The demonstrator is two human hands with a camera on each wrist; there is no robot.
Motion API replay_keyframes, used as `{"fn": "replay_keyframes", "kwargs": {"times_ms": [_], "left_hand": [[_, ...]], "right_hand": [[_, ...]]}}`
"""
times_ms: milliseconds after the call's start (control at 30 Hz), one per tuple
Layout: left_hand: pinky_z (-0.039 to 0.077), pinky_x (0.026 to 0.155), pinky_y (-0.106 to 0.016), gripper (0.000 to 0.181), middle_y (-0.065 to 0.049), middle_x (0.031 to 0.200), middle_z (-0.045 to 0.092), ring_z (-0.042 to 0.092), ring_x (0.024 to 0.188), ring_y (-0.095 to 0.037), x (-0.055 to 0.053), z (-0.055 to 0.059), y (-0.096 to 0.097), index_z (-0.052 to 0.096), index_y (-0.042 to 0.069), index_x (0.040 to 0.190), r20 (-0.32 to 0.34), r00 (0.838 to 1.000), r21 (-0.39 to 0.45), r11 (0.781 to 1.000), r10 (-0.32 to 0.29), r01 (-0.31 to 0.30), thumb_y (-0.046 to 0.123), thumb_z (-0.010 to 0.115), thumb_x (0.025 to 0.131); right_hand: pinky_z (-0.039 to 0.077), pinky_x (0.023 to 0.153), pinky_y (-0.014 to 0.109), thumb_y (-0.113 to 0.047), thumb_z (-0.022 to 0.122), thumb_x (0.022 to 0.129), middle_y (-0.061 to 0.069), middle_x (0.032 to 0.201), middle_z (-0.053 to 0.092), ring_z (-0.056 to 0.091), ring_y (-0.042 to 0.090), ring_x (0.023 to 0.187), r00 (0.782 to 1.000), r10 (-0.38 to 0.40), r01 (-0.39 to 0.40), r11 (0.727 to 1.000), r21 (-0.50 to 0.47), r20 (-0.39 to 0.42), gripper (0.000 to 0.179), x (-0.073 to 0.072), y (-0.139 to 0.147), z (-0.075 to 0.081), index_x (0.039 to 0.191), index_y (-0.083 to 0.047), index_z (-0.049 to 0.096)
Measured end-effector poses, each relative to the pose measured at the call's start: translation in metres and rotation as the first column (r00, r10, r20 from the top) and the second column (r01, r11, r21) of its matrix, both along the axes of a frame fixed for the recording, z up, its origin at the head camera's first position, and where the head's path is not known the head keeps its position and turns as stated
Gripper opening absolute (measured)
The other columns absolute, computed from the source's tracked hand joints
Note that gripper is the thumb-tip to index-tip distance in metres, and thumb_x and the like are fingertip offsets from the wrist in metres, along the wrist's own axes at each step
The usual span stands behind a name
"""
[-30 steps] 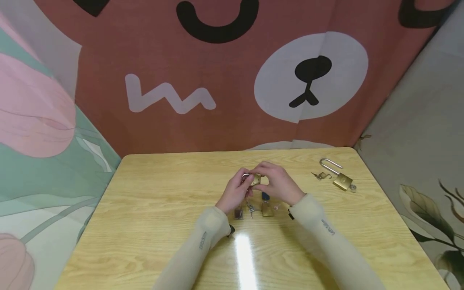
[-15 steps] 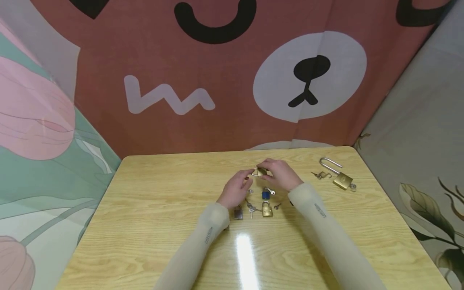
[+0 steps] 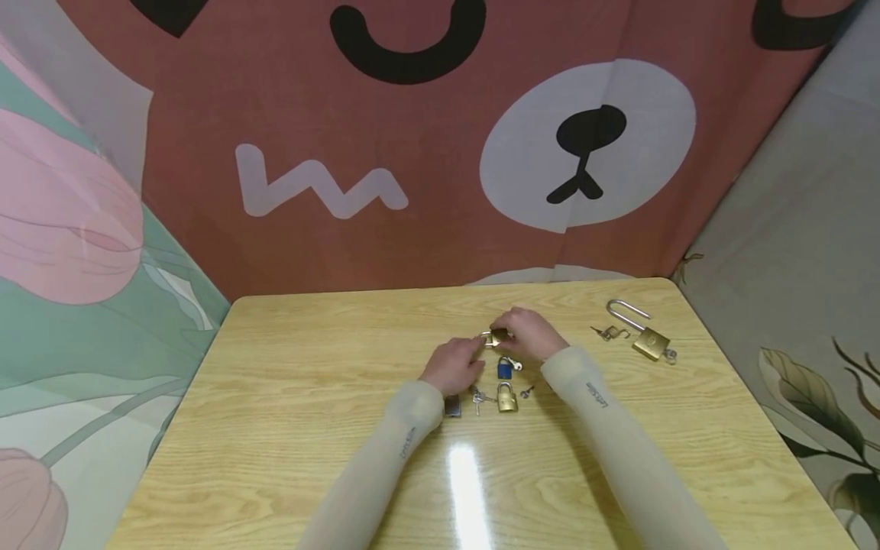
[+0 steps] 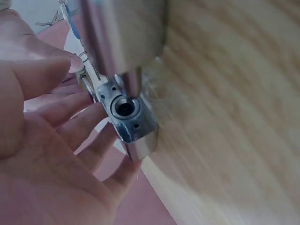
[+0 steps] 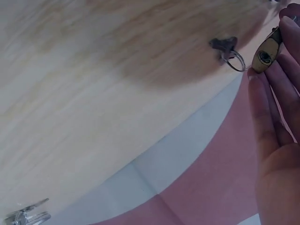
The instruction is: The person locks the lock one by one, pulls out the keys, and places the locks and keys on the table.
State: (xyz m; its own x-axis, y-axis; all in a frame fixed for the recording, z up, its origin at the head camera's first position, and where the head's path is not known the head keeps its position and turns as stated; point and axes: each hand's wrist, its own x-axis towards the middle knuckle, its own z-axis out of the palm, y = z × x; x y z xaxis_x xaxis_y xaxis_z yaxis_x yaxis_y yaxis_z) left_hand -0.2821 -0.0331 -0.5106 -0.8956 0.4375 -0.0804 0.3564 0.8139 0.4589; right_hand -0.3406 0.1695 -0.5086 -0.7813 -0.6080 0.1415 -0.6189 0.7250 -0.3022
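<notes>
My right hand [image 3: 529,334] pinches a small brass padlock [image 3: 496,337] by its body, low over the far middle of the table. In the right wrist view the padlock's keyhole end [image 5: 267,54] shows between thumb and fingers. My left hand [image 3: 452,365] reaches to the shackle side, its fingers loosely extended in the left wrist view. Whether its fingertips touch the shackle, I cannot tell. Beside those fingers is a silvery padlock [image 4: 129,112] with a round hole, and a blurred metal object [image 4: 124,28] sits close to the camera. A dark key on a ring [image 5: 227,49] lies near my right fingertips.
Nearer me on the table [image 3: 309,428] lie a blue padlock [image 3: 505,369], a brass padlock [image 3: 506,397], keys [image 3: 479,397], a small key [image 3: 527,393] and a dark padlock [image 3: 452,406]. At right are a large open padlock [image 3: 649,344] and a small one with keys [image 3: 610,333].
Both hands were together at the brass padlock; the left then drew back as the right took it rightward. Now the padlock is slightly nearer me, and the left hand has shifted right and lower.
</notes>
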Motion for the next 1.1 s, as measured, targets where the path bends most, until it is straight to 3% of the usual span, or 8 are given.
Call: {"fn": "replay_keyframes", "kwargs": {"times_ms": [167,333,567,733,967,1100], "left_hand": [[0.039,0.120,-0.046,0.054,-0.005,0.157,0.051,0.049,0.144,-0.027,0.002,0.001,0.002,0.044,0.014,0.157,-0.026,0.999,-0.092,0.996,-0.020,0.018,0.029,0.055,0.107],[0.038,0.120,-0.047,0.055,-0.003,0.160,0.048,0.046,0.146,-0.025,0.001,-0.003,0.002,0.042,0.016,0.159,-0.038,0.999,-0.148,0.989,-0.032,0.026,0.033,0.054,0.108],[0.036,0.122,-0.048,0.055,-0.001,0.163,0.044,0.042,0.149,-0.024,-0.005,-0.011,0.000,0.040,0.020,0.160,-0.022,0.999,-0.164,0.986,-0.025,0.021,0.036,0.052,0.108],[0.034,0.123,-0.049,0.055,-0.002,0.162,0.046,0.043,0.149,-0.025,-0.004,-0.007,0.000,0.042,0.020,0.159,-0.017,1.000,-0.150,0.989,-0.021,0.018,0.035,0.054,0.108],[0.036,0.121,-0.050,0.050,-0.002,0.158,0.051,0.046,0.146,-0.026,0.005,0.002,-0.001,0.047,0.020,0.156,-0.041,0.999,-0.137,0.990,0.010,-0.016,0.032,0.055,0.108],[0.040,0.119,-0.051,0.047,-0.004,0.154,0.055,0.051,0.143,-0.027,0.012,0.008,0.002,0.052,0.017,0.152,-0.072,0.997,-0.063,0.998,-0.017,0.013,0.030,0.059,0.107]], "right_hand": [[0.053,0.107,0.047,-0.014,0.085,0.087,0.008,0.114,0.077,0.073,0.025,0.105,0.998,-0.027,0.025,0.999,0.035,0.055,0.033,-0.001,0.001,-0.004,0.118,-0.005,0.076],[0.057,0.099,0.044,-0.018,0.084,0.089,0.009,0.117,0.076,0.071,0.028,0.109,0.996,-0.052,0.048,0.997,0.060,0.072,0.035,0.001,0.002,-0.004,0.121,-0.005,0.075],[0.057,0.099,0.045,-0.020,0.083,0.090,0.011,0.118,0.076,0.071,0.028,0.110,0.995,-0.049,0.046,0.998,0.042,0.091,0.037,0.002,0.003,-0.004,0.122,-0.004,0.074],[0.058,0.097,0.046,-0.017,0.083,0.090,0.012,0.117,0.076,0.071,0.029,0.108,0.992,-0.082,0.084,0.996,-0.026,0.092,0.036,0.006,0.009,0.002,0.122,-0.002,0.074],[0.055,0.100,0.054,-0.015,0.079,0.093,0.018,0.119,0.074,0.068,0.039,0.113,0.985,-0.168,0.171,0.983,-0.069,0.050,0.034,0.009,0.049,0.010,0.122,0.001,0.073],[0.054,0.097,0.057,-0.018,0.076,0.096,0.022,0.121,0.072,0.067,0.042,0.112,0.957,-0.275,0.284,0.952,-0.111,0.091,0.037,0.017,0.089,0.014,0.127,0.002,0.070]]}}
